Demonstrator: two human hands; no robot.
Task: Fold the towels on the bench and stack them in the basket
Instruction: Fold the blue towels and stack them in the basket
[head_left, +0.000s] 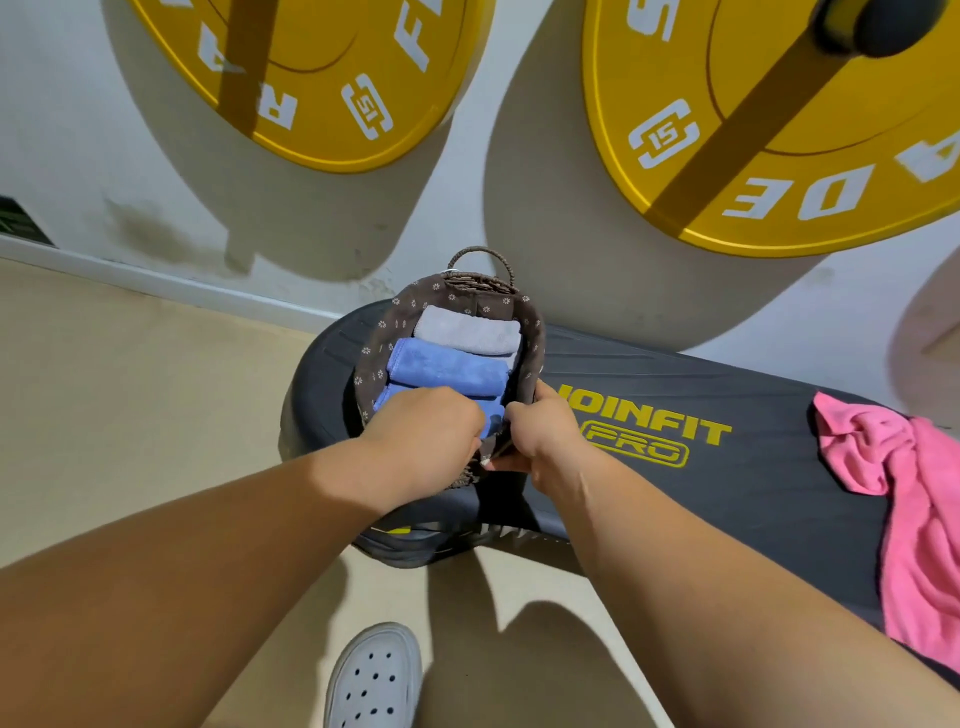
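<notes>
The room is bright. Strong light throws big dark shadows on the wall (332, 228) far above the left hand (423, 434), behind the yellow plates (779, 130). Arm shadows fall on the floor (104, 415) below the right hand (540, 431). The picture bends at its edges. The black knob (883, 26), up and right of the hands, looks blurry.

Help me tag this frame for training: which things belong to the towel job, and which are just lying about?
Job: basket, grey towel, blue towels, pink towel, bench, left hand at the blue towels, right hand holding the basket.
Lying about: yellow plates, shoe.
</notes>
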